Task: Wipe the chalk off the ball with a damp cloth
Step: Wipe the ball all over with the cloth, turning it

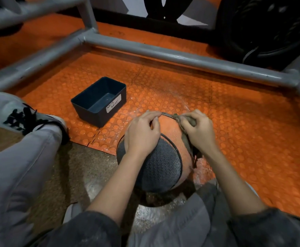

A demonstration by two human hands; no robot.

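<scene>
Single head-worn view (wide-angle), facing forward and down, close over the ball

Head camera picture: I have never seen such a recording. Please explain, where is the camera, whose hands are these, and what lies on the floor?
There is no machine here. A person wears the camera on the head, so you look down at their own arms. The left hand holds an orange and grey ball steady; the right hand grips a brownish cloth against it. On the orange studded floor stands a dark box labelled WASTE BASKET. Grey pipes run behind it.
</scene>
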